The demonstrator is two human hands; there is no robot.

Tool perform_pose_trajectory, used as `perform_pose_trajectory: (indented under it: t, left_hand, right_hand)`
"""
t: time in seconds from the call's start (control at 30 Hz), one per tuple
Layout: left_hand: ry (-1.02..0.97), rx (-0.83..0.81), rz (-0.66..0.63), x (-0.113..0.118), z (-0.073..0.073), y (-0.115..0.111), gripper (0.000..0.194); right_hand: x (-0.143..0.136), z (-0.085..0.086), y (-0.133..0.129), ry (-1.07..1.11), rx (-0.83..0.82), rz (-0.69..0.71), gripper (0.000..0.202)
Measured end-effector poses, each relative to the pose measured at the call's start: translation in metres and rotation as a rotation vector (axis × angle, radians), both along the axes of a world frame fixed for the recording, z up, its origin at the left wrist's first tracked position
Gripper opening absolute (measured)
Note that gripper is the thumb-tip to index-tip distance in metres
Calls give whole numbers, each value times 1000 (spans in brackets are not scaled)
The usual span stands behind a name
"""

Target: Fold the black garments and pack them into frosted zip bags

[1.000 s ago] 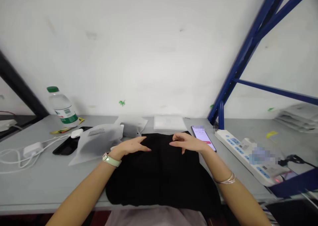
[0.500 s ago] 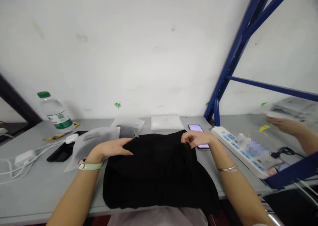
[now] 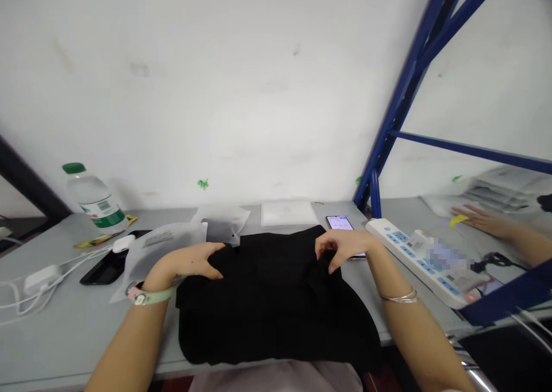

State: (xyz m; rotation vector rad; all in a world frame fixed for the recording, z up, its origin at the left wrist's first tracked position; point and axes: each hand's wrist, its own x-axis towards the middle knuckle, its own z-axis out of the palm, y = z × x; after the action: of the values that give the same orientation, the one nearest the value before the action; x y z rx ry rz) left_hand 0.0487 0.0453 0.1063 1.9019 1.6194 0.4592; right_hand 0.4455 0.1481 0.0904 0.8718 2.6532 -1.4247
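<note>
A piece of black cloth [image 3: 276,300], its kind not clear, lies folded across the front of the table and over its near edge. On its upper left corner rests my left hand [image 3: 190,265], thumb and fingers apart. At the upper right, my right hand [image 3: 342,247] is bent over the cloth with a raised fold between thumb and fingers. The tips of some fingers are hidden in the dark fabric. Just left of the cloth, partly behind my left hand, lies a frosted plastic bag [image 3: 157,245].
Behind the cloth are another clear bag [image 3: 222,219], a white flat pack [image 3: 288,214] and a lit phone [image 3: 340,223]. A bottle [image 3: 97,199], black phone [image 3: 106,266] and white cables [image 3: 64,260] stand left. To the right are a power strip [image 3: 414,262], blue frame [image 3: 397,110] and another person's hand [image 3: 483,219].
My right thumb and fingers have spread slightly and moved a little lower, and the fold under them has flattened. My left hand has shifted slightly left. The other person's hand now lies flat.
</note>
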Motion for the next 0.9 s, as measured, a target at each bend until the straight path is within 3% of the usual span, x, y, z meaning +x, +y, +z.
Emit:
perform_pose_trajectory:
  t: [0.1,0.17,0.27,0.33,0.4,0.47,0.63,0.77,0.83,0.9]
  left_hand:
    - [78,6,-5,6,6,-2,59]
    - [98,133,-35,20,9,-3,61]
    - [163,219,-224,50,7,-3,68]
    - [201,194,-346,66,0,2,58]
    - [186,192,-392,75,-7,11,35]
    - [144,214,-358,76,-12,24,29]
    - [160,255,-126,70,-20,54,26]
    - [206,331,-20,76,-22,47,23]
    - [206,309,-86,79,-18,32,25]
    - [198,226,-212,79,-13,16,32]
  right_hand:
    - [4,-1,2,-2,37,-20,43]
    - [3,-1,2,-7,60,-30,42]
    - [2,1,1,20,52,-35,34]
    - [5,5,1,25,69,-70,32]
    - [11,8,2,5,102,-142,32]
    - [18,8,5,-36,140,-252,34]
    - [28,-4,16,-119,262,-493,34]
    - [20,-3,9,-144,405,-661,27]
    - [9,3,-5,-89,394,-595,32]
    - [-7,8,-21,-47,286,-386,43]
